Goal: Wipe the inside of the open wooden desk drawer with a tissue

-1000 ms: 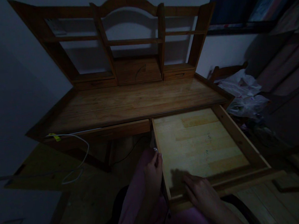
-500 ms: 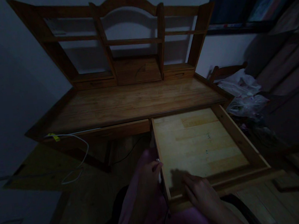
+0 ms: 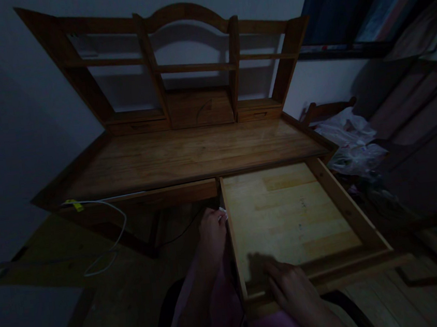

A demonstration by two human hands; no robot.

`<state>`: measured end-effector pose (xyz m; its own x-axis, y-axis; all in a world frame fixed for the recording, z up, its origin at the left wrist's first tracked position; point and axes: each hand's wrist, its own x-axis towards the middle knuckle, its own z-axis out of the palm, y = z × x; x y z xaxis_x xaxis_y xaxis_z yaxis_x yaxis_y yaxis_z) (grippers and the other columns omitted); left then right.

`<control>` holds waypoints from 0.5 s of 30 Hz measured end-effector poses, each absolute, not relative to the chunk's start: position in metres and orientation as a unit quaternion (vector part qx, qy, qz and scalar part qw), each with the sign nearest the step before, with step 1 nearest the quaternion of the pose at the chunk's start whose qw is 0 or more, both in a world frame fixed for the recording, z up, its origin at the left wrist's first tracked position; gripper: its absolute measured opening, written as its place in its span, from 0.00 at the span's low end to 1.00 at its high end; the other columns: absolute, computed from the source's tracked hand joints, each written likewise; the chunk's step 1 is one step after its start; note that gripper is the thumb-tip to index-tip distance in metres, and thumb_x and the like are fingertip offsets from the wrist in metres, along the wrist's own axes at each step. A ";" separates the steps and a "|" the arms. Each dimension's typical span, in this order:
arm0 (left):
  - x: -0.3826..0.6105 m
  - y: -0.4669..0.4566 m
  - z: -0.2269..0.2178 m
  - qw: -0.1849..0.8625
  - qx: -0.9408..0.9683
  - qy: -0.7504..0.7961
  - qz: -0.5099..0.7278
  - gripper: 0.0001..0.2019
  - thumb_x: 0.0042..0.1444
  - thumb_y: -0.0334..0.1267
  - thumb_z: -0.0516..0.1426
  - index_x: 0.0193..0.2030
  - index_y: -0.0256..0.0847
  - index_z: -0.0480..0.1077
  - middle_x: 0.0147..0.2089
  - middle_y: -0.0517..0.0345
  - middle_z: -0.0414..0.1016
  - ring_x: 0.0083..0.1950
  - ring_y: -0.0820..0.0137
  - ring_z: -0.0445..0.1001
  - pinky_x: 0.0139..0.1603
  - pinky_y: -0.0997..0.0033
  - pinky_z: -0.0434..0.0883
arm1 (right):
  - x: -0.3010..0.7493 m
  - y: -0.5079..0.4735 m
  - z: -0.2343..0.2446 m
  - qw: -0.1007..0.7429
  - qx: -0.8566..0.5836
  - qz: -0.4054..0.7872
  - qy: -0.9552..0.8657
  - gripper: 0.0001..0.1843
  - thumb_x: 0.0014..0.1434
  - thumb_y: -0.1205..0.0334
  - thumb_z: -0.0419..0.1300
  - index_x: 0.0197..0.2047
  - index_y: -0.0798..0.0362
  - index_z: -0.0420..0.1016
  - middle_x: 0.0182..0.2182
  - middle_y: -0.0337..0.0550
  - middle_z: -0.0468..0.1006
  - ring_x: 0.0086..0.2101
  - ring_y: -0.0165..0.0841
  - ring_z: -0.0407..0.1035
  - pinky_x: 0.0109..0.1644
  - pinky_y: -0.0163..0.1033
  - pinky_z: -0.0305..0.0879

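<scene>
A wooden drawer [image 3: 285, 203] is pulled far out of the desk, its pale inside bare apart from small dark marks on the bottom. My left hand [image 3: 213, 231] is closed on a small white cloth [image 3: 223, 214], pressed against the outer face of the drawer's left side near the desk. Most of the cloth is hidden by my fingers, and the light is dim. My right hand [image 3: 292, 287] wraps over the drawer's front panel [image 3: 332, 275], thumb and fingers curled round its top edge.
The wooden desk [image 3: 201, 152] carries a hutch [image 3: 195, 68] against the wall. A white cable [image 3: 125, 222] with a yellow tag [image 3: 75, 205] hangs at the left. Plastic bags [image 3: 350, 134] sit on a chair to the right. Another desk drawer [image 3: 182, 193] is at left.
My left hand has moved the cloth along the drawer's left side, away from me toward the desk. My right hand keeps its hold on the drawer front. The view has tilted slightly.
</scene>
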<state>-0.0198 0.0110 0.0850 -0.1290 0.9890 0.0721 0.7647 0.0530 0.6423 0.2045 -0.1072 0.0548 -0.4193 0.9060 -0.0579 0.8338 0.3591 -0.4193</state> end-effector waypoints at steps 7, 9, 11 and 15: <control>-0.006 0.009 0.079 0.222 0.611 0.701 0.293 0.06 0.61 0.27 0.57 0.36 0.40 0.74 0.41 0.52 0.78 0.40 0.66 0.77 0.40 0.72 0.65 | 0.205 -0.107 0.054 0.085 -0.538 0.187 -0.818 0.16 0.64 0.71 0.50 0.47 0.51 0.76 0.40 0.46 0.82 0.38 0.38 0.77 0.42 0.40 0.67; -0.010 0.009 0.079 0.252 0.610 0.695 0.284 0.05 0.61 0.28 0.59 0.36 0.39 0.74 0.40 0.51 0.79 0.41 0.66 0.77 0.41 0.72 0.66 | 0.204 -0.107 0.054 0.082 -0.539 0.189 -0.817 0.16 0.64 0.71 0.50 0.48 0.52 0.76 0.40 0.47 0.82 0.38 0.39 0.78 0.42 0.40 0.67; -0.016 0.008 0.081 0.295 0.608 0.687 0.265 0.04 0.59 0.29 0.61 0.34 0.39 0.75 0.39 0.52 0.81 0.41 0.66 0.78 0.40 0.72 0.66 | 0.204 -0.107 0.056 0.076 -0.540 0.194 -0.816 0.17 0.64 0.71 0.50 0.49 0.52 0.76 0.41 0.47 0.82 0.39 0.39 0.78 0.43 0.40 0.67; -0.027 0.003 0.082 0.359 0.620 0.656 0.238 0.03 0.55 0.29 0.63 0.32 0.40 0.76 0.35 0.54 0.82 0.38 0.67 0.79 0.37 0.73 0.65 | 0.203 -0.107 0.059 0.073 -0.538 0.203 -0.815 0.17 0.65 0.71 0.49 0.49 0.51 0.76 0.43 0.47 0.82 0.39 0.39 0.78 0.43 0.40 0.68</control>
<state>-0.0270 0.0027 0.0820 0.0261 0.9840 -0.1764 0.6419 0.1188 0.7575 0.2030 -0.1066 0.0592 -0.4097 0.9068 -0.0993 0.8474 0.3380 -0.4095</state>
